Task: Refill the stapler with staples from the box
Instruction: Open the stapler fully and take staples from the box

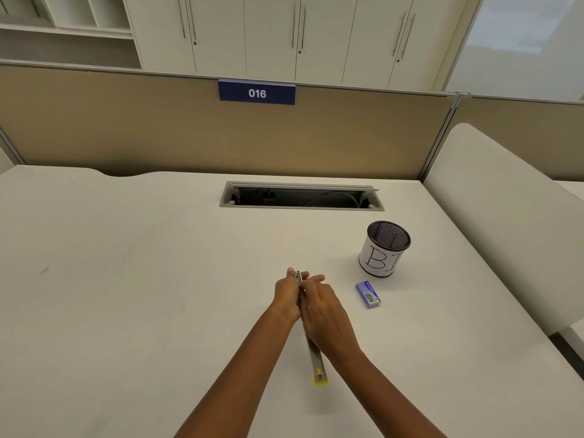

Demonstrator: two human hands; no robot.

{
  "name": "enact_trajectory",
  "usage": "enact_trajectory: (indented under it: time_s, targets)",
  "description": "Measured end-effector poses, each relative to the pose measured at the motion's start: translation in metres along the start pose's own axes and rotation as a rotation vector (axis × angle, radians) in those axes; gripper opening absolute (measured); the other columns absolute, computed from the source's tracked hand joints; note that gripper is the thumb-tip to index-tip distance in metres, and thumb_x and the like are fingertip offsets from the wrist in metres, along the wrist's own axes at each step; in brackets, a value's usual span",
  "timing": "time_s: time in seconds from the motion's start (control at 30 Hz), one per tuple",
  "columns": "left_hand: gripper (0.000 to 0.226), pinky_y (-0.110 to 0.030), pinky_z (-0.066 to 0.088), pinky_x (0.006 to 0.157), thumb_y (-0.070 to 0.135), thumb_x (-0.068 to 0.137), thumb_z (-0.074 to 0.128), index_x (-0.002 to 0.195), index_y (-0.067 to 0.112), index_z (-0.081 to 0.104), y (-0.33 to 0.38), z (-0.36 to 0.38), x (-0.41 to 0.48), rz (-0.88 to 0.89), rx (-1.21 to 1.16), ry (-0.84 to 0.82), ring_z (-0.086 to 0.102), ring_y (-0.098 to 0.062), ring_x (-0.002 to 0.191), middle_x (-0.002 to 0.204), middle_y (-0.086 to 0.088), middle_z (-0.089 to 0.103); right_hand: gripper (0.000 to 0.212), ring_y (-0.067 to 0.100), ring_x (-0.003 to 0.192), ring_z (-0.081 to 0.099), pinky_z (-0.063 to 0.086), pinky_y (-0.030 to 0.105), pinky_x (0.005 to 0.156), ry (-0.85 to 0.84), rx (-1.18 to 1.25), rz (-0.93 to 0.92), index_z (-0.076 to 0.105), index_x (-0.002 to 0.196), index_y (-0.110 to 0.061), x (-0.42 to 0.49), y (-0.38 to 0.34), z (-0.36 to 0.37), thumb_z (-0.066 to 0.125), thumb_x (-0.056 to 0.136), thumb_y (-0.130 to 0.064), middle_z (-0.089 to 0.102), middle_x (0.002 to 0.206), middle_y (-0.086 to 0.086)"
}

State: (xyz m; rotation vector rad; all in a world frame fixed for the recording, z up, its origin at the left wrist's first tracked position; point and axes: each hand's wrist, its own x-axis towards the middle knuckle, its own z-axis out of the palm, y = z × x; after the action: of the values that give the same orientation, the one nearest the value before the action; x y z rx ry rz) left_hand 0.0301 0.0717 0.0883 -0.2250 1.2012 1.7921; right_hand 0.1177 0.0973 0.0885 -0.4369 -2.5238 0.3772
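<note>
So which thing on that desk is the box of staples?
Start at the long cable slot near the desk's back edge, then come forward and right to the black mesh cup with a white paper label. The staple box lies just in front of it: small, flat, blue, the only box there.

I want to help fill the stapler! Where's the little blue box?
The blue staple box lies on the desk, right of both hands, just in front of the mesh cup.
</note>
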Motion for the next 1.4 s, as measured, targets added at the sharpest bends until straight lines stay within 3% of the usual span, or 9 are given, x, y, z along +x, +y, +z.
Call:
enact_trajectory:
  time_s: [0.17, 0.33, 0.43, 0.57, 0.73, 0.87, 1.07, 1.2, 1.4]
  targets:
    - [0.042, -0.037, 0.042, 0.095, 0.031, 0.101, 0.024, 0.077, 0.008, 0.05, -0.005, 0.002, 0.0, -0.012, 0.003, 0.004, 0.056, -0.032, 0.106, 0.106, -0.024, 0.063, 0.013, 0.023, 0.054, 0.059, 0.05, 0.025, 0.047, -0.013, 0.023, 0.031, 0.064, 0.082, -0.002, -0.002, 0.003, 0.002, 0.061, 0.072, 0.006, 0.065, 0.067, 0.011]
    - [0.042, -0.039, 0.042, 0.099, 0.032, 0.1, 0.024, 0.079, 0.008, 0.051, 0.0, 0.002, 0.0, 0.006, 0.001, 0.013, 0.059, -0.031, 0.094, 0.096, -0.015, 0.069, 0.025, 0.028, 0.064, 0.061, 0.054, 0.035, 0.054, -0.005, 0.075, 0.035, 0.064, 0.101, 0.001, -0.004, 0.001, 0.0, 0.057, 0.077, 0.005, 0.068, 0.077, 0.016]
    - [0.042, -0.037, 0.044, 0.097, 0.032, 0.1, 0.025, 0.078, 0.007, 0.051, 0.0, 0.0, 0.001, 0.005, -0.015, 0.017, 0.062, -0.029, 0.087, 0.062, -0.009, 0.075, 0.027, 0.029, 0.072, 0.063, 0.055, 0.036, 0.059, -0.002, 0.077, 0.017, 0.063, 0.107, -0.001, -0.004, 0.001, 0.0, 0.056, 0.081, 0.002, 0.069, 0.086, 0.016]
    - [0.042, -0.036, 0.043, 0.096, 0.032, 0.1, 0.025, 0.079, 0.007, 0.051, 0.001, -0.003, 0.001, 0.003, -0.018, 0.025, 0.058, -0.031, 0.099, 0.056, -0.009, 0.073, 0.022, 0.029, 0.077, 0.063, 0.055, 0.036, 0.063, -0.011, 0.09, 0.012, 0.064, 0.105, -0.001, -0.006, 0.001, -0.001, 0.056, 0.084, -0.002, 0.069, 0.09, 0.017]
    - [0.041, -0.034, 0.045, 0.085, 0.032, 0.1, 0.025, 0.079, 0.008, 0.049, 0.001, -0.004, 0.001, -0.012, 0.001, 0.035, 0.06, -0.03, 0.093, 0.113, -0.024, 0.064, 0.014, 0.027, 0.068, 0.062, 0.051, 0.028, 0.056, -0.016, 0.084, 0.006, 0.063, 0.095, 0.0, -0.007, -0.002, -0.002, 0.059, 0.081, -0.002, 0.068, 0.081, 0.016]
    - [0.042, -0.032, 0.045, 0.064, 0.034, 0.1, 0.02, 0.08, 0.008, 0.046, 0.005, -0.007, 0.006, 0.021, -0.023, 0.065, 0.065, -0.024, 0.052, 0.128, -0.026, 0.057, 0.013, 0.023, 0.058, 0.062, 0.052, 0.025, 0.047, -0.015, 0.092, -0.01, 0.063, 0.089, -0.002, -0.013, -0.005, -0.002, 0.065, 0.076, -0.002, 0.067, 0.071, 0.012]
    - [0.043, -0.035, 0.047, 0.072, 0.035, 0.1, 0.021, 0.077, 0.008, 0.046, 0.0, -0.011, 0.006, 0.011, 0.008, 0.025, 0.06, -0.027, 0.073, 0.128, -0.026, 0.057, 0.011, 0.014, 0.071, 0.053, 0.042, 0.019, 0.064, 0.021, 0.228, 0.035, 0.061, 0.089, -0.002, -0.016, -0.005, 0.003, 0.062, 0.082, -0.01, 0.064, 0.078, 0.012]
    - [0.042, -0.036, 0.044, 0.081, 0.035, 0.1, 0.022, 0.078, 0.009, 0.047, 0.0, -0.01, 0.003, 0.0, -0.014, 0.024, 0.061, -0.028, 0.083, 0.128, -0.024, 0.058, 0.016, 0.003, 0.071, 0.047, 0.04, 0.005, 0.066, 0.079, 0.396, 0.157, 0.059, 0.101, -0.007, -0.016, -0.006, 0.001, 0.059, 0.086, -0.012, 0.056, 0.079, 0.003]
    - [0.043, -0.041, 0.042, 0.088, 0.034, 0.1, 0.019, 0.077, 0.01, 0.045, 0.006, -0.01, 0.001, 0.024, -0.015, 0.026, 0.053, -0.038, 0.119, 0.131, -0.024, 0.055, 0.01, 0.007, 0.07, 0.046, 0.041, 0.016, 0.069, 0.08, 0.368, 0.068, 0.064, 0.087, -0.003, -0.019, -0.008, -0.003, 0.059, 0.079, -0.004, 0.065, 0.078, 0.01]
